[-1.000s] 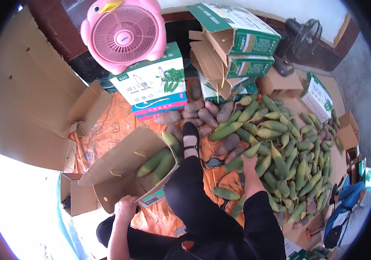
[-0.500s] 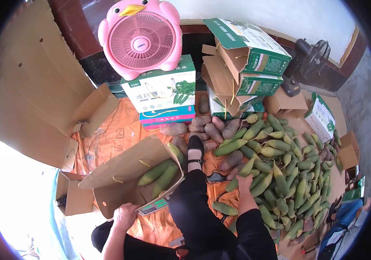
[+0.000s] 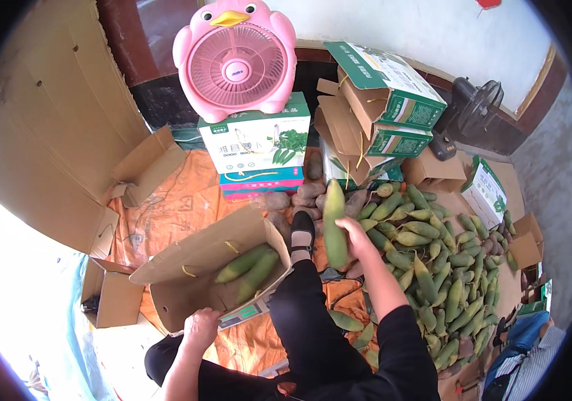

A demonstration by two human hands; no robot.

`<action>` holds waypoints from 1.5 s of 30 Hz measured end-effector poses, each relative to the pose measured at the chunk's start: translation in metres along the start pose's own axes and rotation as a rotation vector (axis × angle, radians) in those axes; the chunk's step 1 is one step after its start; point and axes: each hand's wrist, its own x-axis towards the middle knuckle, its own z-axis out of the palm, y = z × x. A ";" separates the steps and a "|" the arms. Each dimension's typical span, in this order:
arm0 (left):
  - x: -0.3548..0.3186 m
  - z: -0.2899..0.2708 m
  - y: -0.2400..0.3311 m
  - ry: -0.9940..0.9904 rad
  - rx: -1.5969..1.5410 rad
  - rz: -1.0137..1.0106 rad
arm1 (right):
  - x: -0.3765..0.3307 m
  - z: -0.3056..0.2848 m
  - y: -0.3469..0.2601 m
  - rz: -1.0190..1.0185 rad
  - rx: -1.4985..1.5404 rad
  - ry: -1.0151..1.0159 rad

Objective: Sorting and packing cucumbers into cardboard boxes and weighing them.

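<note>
A long green radish (image 3: pixel 334 230) stands nearly upright in my right hand (image 3: pixel 351 234), whose fingers wrap round its right side. My left hand (image 3: pixel 202 326) is closed on the near rim of an open cardboard box (image 3: pixel 182 291), its fingertips hidden inside. Two green radishes (image 3: pixel 258 275) lie side by side at the right end of that box. To the right spreads a big heap of green radishes (image 3: pixel 456 294). Several dull reddish-purple root vegetables (image 3: pixel 311 190) lie behind my foot, partly covered by the raised radish.
A pink bird-shaped fan (image 3: pixel 236 70) sits on a white-and-green carton (image 3: pixel 256 144) at the back. Stacked open cartons (image 3: pixel 399 110) and a black fan (image 3: pixel 476 110) stand back right. Tall cardboard (image 3: pixel 45 134) rises at left. Another person's striped sleeve (image 3: pixel 536 361) shows lower right.
My right hand has lifted a green radish out of the heap and brought it up and left. My left hand stays on the box rim. The view has shifted slightly.
</note>
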 end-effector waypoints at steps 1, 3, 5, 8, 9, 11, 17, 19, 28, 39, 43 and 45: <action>-0.001 0.000 0.001 -0.020 0.010 -0.002 | 0.004 0.021 -0.018 0.037 0.007 -0.049; -0.003 -0.001 0.001 -0.035 0.020 -0.007 | 0.009 0.069 -0.052 -0.004 0.005 -0.196; -0.002 0.000 0.000 -0.070 0.023 0.009 | 0.038 0.095 -0.070 0.083 0.000 -0.282; -0.003 0.001 -0.002 -0.081 0.013 -0.001 | 0.056 0.159 -0.092 -0.029 0.072 -0.413; -0.002 0.002 -0.002 -0.086 0.005 -0.005 | 0.066 0.176 -0.098 -0.030 0.071 -0.419; -0.004 0.001 -0.003 -0.069 -0.006 -0.003 | 0.083 0.202 -0.107 -0.048 0.048 -0.399; 0.003 0.004 -0.005 -0.036 -0.026 0.026 | 0.133 0.227 -0.114 -0.010 0.230 -0.391; 0.003 0.001 -0.004 -0.032 -0.029 0.029 | 0.138 0.217 -0.114 0.010 0.250 -0.350; 0.004 0.000 0.001 -0.052 0.024 0.021 | 0.121 0.152 -0.126 0.003 0.342 -0.123; 0.004 0.005 -0.006 -0.027 0.045 0.023 | -0.050 0.173 -0.096 -0.272 -0.348 -0.576; 0.006 0.009 -0.008 0.044 0.022 0.066 | -0.092 0.219 -0.090 -0.408 -0.538 -0.786; 0.004 0.005 -0.005 0.024 -0.018 0.028 | -0.093 0.238 -0.076 -0.547 -0.727 -0.846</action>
